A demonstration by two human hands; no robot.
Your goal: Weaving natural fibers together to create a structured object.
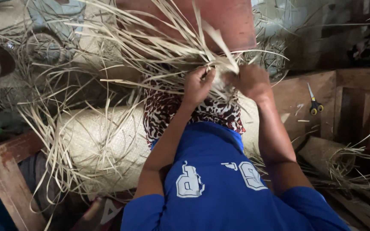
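Left hand (197,85) and right hand (250,81) both clenched on pale strips (219,64), close together above patterned lap cloth (163,109). Woven mat (103,141) rolled beneath. Scissors (314,102) lying on wooden ledge (292,92), well right.

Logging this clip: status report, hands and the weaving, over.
Left hand and right hand both shut on pale straw strips. Loose strands fan out over woven mat roll. Scissors lie aside, nothing blocking.
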